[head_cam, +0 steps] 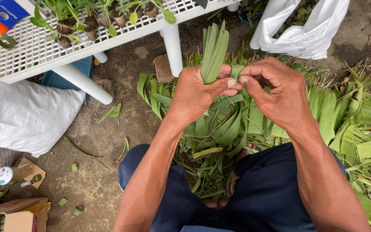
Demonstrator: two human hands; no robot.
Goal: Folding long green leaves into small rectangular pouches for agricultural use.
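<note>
My left hand point(196, 92) is closed around a bundle of long green leaf strips point(214, 49) that stick up out of the fist. My right hand point(278, 92) meets it from the right, with thumb and forefinger pinching a narrow green strip point(237, 69) that bends over the bundle's side. Both hands hover above a heap of cut green leaves point(336, 116) spread on the dirt ground between and beyond my knees.
A white grid table point(31, 51) with small potted seedlings point(71, 23) stands at upper left on white pipe legs point(172, 47). White sacks lie at left point(22, 111) and top right point(305, 30). A cardboard box point(16, 215) and tape roll point(4, 175) sit at lower left.
</note>
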